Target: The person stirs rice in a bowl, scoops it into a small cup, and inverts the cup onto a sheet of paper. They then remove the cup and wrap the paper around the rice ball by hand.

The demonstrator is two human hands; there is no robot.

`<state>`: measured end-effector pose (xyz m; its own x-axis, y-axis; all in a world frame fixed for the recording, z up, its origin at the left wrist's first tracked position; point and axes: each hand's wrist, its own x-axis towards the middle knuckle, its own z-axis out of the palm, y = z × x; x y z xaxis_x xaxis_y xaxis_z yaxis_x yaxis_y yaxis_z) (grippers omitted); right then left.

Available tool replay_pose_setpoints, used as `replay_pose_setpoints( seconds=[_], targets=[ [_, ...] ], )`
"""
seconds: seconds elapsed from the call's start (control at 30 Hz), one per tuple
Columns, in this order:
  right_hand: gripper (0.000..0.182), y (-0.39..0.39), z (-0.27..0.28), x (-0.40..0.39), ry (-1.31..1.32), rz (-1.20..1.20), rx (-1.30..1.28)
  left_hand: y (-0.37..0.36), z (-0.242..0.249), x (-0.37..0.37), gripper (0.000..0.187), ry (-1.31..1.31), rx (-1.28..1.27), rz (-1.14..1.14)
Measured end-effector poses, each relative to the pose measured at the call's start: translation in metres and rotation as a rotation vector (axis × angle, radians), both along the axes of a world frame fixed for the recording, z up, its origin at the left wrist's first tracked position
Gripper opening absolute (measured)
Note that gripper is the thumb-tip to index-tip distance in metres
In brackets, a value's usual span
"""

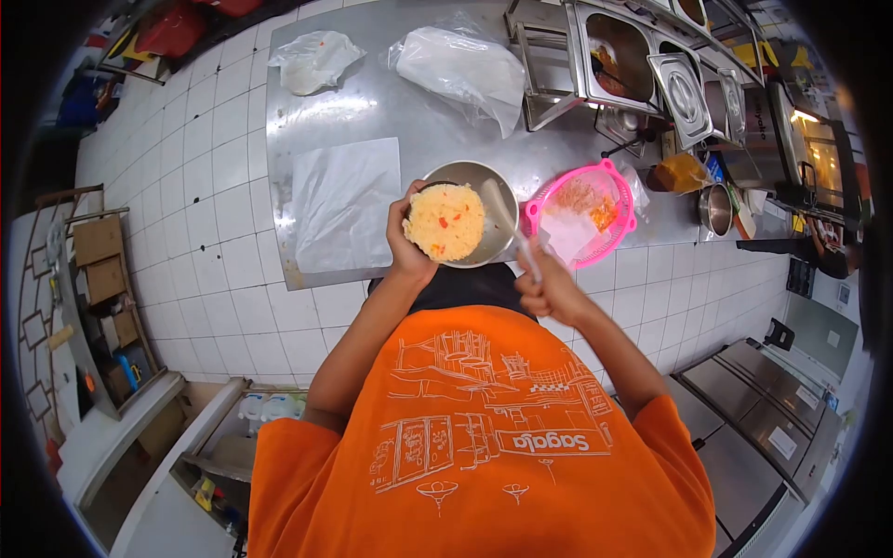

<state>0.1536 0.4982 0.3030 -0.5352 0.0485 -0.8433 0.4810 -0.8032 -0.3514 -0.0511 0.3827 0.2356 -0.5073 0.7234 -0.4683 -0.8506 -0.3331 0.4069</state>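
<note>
My left hand (409,244) is wrapped round the side of a dark-rimmed bowl. Yellow rice (446,221) with orange-red bits fills that bowl to the top. Behind and beneath it is a round metal pot (507,244) at the table's near edge. My right hand (549,284), slightly blurred, is closed round the pale handle of a rice paddle (499,203), whose broad end appears to reach inside the pot. Just right of the pot, a pink plastic basket (614,253) contains shredded orange and pale food and a white sheet.
A white paper sheet (344,200) lies on the steel table (372,116), with plastic bags (460,70) farther back. Metal food pans (614,56) stand in a rack at the back right. A small metal pot (714,209) is farther right. Another person (823,251) appears at the far right.
</note>
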Motion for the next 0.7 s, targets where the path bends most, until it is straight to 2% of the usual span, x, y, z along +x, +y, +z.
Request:
replay_pose_setpoints(
  seconds=[0.03,0.07,0.13,0.17,0.2,0.27,0.3,0.37,0.4,0.47,0.5,0.57,0.67,0.7],
  targets=[
    [0.055,-0.01,-0.003,-0.001,0.06,0.034,-0.048,0.001,-0.004,0.002,0.043,0.132,0.059,-0.027],
    [0.053,-0.017,-0.004,-0.004,0.077,0.046,0.042,0.001,-0.007,0.005,0.042,0.264,0.117,-0.055],
    [0.05,-0.025,-0.005,-0.008,0.117,0.07,0.222,0.001,0.0,0.013,0.041,0.28,0.039,-0.034],
    [0.047,-0.021,-0.02,-0.002,0.131,0.192,0.384,0.001,0.001,0.013,0.041,0.324,-0.001,-0.039],
    [0.045,-0.023,-0.02,-0.006,0.14,0.27,0.649,0.003,0.003,0.014,0.04,0.368,-0.042,-0.045],
    [0.044,-0.033,-0.014,-0.012,0.133,0.425,1.169,0.007,0.005,0.021,0.04,0.277,-0.109,-0.033],
    [0.044,-0.033,-0.009,-0.014,0.072,0.476,1.133,0.01,0.007,0.022,0.04,0.234,-0.141,-0.028],
    [0.045,-0.03,0.0,-0.018,-0.043,0.578,1.055,0.011,-0.008,0.02,0.041,0.356,-0.195,-0.069],
    [0.044,-0.03,-0.005,-0.017,-0.012,0.563,1.06,0.01,-0.012,0.019,0.042,0.418,-0.221,-0.092],
    [0.043,-0.024,-0.021,-0.013,0.05,0.537,1.081,0.012,-0.018,0.02,0.041,0.136,-0.275,-0.064],
    [0.042,-0.016,-0.024,-0.013,0.052,0.537,1.009,0.012,-0.019,0.02,0.04,-0.007,-0.303,-0.049],
    [0.04,0.002,-0.029,-0.01,0.059,0.531,0.862,0.007,-0.016,0.012,0.044,-0.099,-0.233,-0.118],
    [0.034,0.011,-0.01,0.004,0.027,0.475,1.021,0.011,-0.002,0.006,0.052,-0.267,-0.163,-0.126],
    [0.032,0.003,0.0,0.006,0.129,0.468,1.175,0.014,0.0,0.005,0.053,-0.323,-0.126,-0.113]
  ],
)
